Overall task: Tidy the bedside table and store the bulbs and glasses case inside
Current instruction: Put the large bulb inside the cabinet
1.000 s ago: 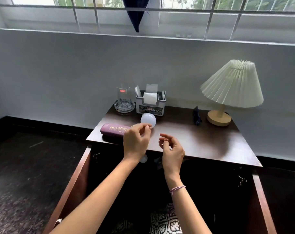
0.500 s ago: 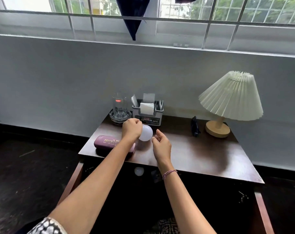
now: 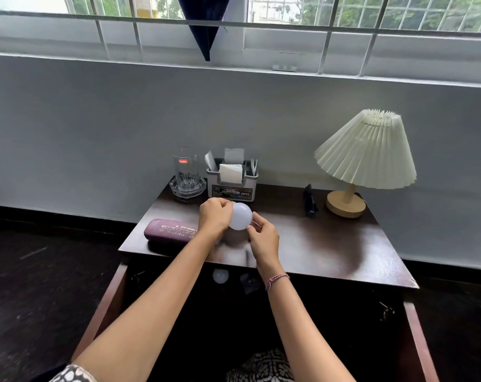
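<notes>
A white bulb (image 3: 240, 219) sits just above the dark wooden bedside table (image 3: 316, 249), near its middle. My left hand (image 3: 214, 217) is closed around the bulb's left side, hiding its base. My right hand (image 3: 262, 238) touches the bulb's right side with its fingertips. A purple glasses case (image 3: 169, 230) lies flat at the table's front left, just left of my left wrist. A second white bulb (image 3: 220, 276) rests inside the open dark cabinet below the tabletop.
At the back left stands a clear glass (image 3: 185, 172) on a glass dish, beside a grey tissue holder (image 3: 232, 183). A pleated lamp (image 3: 364, 153) is at the back right, a small dark figure (image 3: 310, 201) beside it. Cabinet doors (image 3: 418, 337) hang open on both sides.
My left hand reached forward and closed on the bulb. My right hand followed and now touches the bulb's other side. The view tilted upward.
</notes>
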`<state>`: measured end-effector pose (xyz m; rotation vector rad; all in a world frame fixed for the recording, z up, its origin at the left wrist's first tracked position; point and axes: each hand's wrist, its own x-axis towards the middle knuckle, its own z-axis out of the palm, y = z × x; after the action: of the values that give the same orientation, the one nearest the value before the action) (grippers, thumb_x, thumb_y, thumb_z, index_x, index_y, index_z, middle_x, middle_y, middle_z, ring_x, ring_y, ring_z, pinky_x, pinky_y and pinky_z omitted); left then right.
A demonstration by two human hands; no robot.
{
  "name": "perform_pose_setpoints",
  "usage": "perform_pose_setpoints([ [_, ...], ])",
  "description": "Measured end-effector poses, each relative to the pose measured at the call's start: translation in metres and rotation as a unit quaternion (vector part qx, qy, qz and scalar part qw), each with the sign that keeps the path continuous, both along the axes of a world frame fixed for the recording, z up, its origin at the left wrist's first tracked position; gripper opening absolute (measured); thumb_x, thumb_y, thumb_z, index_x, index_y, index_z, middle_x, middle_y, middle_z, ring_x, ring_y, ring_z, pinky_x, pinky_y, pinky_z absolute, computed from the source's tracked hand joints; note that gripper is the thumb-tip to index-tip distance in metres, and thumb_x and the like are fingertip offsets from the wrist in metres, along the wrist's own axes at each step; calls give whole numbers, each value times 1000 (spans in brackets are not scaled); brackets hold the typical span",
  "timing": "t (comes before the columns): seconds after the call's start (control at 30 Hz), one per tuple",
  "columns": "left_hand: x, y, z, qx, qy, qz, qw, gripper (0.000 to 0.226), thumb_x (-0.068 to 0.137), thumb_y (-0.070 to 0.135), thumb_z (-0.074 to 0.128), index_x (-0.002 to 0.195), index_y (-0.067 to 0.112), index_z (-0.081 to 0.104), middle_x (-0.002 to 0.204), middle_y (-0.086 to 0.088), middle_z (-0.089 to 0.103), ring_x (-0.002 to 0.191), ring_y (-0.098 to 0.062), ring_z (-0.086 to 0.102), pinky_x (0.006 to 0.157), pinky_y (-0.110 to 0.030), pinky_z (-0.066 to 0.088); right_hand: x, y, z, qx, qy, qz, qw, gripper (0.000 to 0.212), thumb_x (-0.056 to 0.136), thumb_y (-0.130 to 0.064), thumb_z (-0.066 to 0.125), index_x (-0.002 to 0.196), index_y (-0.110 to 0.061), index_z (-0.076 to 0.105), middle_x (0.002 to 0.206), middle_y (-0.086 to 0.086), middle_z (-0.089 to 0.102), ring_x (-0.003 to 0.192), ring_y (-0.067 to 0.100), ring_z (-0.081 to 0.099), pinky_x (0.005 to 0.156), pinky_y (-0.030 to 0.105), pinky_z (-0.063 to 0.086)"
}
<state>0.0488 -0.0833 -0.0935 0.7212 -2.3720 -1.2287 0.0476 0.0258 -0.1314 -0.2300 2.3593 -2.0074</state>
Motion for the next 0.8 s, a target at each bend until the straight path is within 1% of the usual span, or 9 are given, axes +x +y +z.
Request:
perform_pose_setpoints([
  [0.17,8,17,-3,14,21,-26,999,25,88,16,54,103,6,72,110,-13,71,108,-25,62,88,-27,44,5,21,3,-23,4,-29,999,41,82,4,51,119,-9,64,114,6,69,107,14,63,94,29,50],
  [0.23,13,25,-6,28,35,-35,998,24,86,16,57,103,7,72,109,-10,71,107,-23,63,88,-25,44,9,30,4,-34,-2,-47,998,41,83,4,53,122,-6,62,119,6,67,109,15,62,94,26,49],
  [0.33,21,35,-9,45,49,-43,997,24,85,17,58,103,10,72,107,-6,72,104,-19,64,85,-21,42,15,43,5,-51,3,-65,997,39,83,3,58,121,-5,62,119,7,66,108,16,63,93,24,48],
  [0.47,34,48,-12,68,68,-60,994,25,84,19,62,105,12,71,108,-3,72,102,-13,64,86,-17,43,27,61,4,-72,16,-72,995,35,83,3,61,117,-6,63,117,8,67,107,17,63,98,31,49],
  [0.5,38,51,-13,75,74,-65,992,25,83,19,63,106,11,71,108,-2,72,101,-11,64,84,-14,42,30,66,3,-74,23,-74,994,35,84,2,61,117,-8,63,116,7,67,107,16,63,96,29,49],
  [0.6,48,58,-16,81,81,-88,990,27,82,21,68,107,11,70,104,0,72,88,-4,61,64,3,37,41,77,-1,-68,50,-82,993,34,84,0,61,115,-13,65,112,2,68,103,11,63,90,20,47],
  [0.63,51,60,-16,88,82,-98,988,28,82,21,69,108,10,70,104,-1,71,87,-4,61,65,4,37,44,81,-2,-65,57,-83,993,33,84,0,61,115,-14,65,112,1,68,103,11,63,90,20,47],
  [0.73,61,64,-19,136,94,-129,978,29,82,15,70,110,6,68,108,-8,71,92,-10,64,80,-13,45,54,90,-6,-56,78,-80,992,33,85,-1,62,114,-16,64,110,-3,68,104,11,64,93,23,47],
  [0.8,67,66,-22,148,100,-139,974,30,81,14,71,110,5,68,107,-8,71,90,-9,64,77,-11,47,61,95,-8,-47,92,-83,991,32,85,-2,63,114,-15,65,111,-1,68,105,11,64,94,25,48],
])
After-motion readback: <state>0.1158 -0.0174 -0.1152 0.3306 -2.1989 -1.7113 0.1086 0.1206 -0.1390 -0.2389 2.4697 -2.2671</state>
